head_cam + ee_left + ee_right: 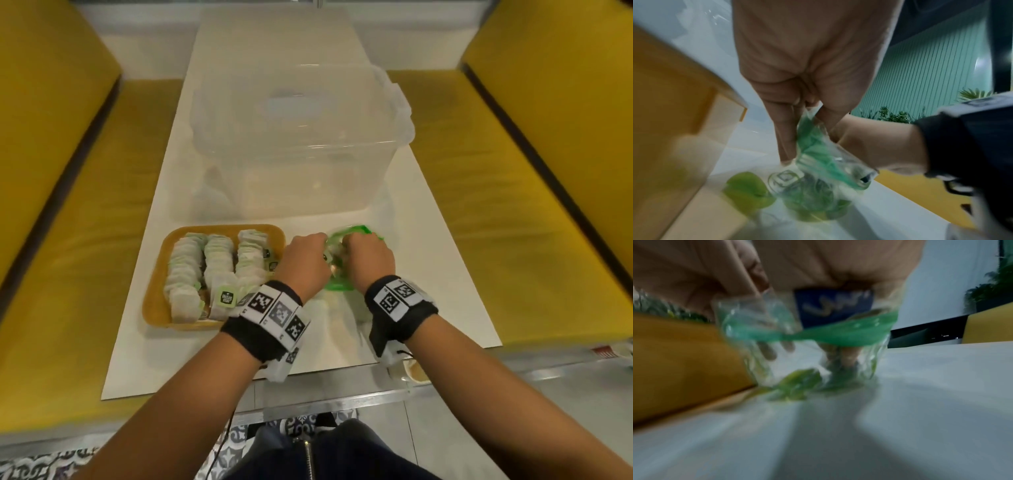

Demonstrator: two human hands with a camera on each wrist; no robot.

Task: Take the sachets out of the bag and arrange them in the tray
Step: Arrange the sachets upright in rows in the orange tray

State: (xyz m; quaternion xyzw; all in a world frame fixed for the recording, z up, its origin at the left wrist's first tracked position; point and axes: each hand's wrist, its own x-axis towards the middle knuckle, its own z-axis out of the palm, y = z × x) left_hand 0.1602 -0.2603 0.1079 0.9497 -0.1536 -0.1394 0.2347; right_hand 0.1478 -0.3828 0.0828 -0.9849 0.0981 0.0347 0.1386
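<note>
now both hands pinch bag [337,255] mouth: left hand [303,262], right hand [368,258]. hard pull could rip bag, spill sachets [215,270] beside tray [156,301].

A long white bench [428,274] stretches away in front of me between yellow seats. Directly on it, at my left, sits my orange tray [156,301] with three rows of sachets. Just right of the tray, the clear green-edged bag [356,231] touches the top. Farther back stands a big clear plastic tub [298,144].
</note>
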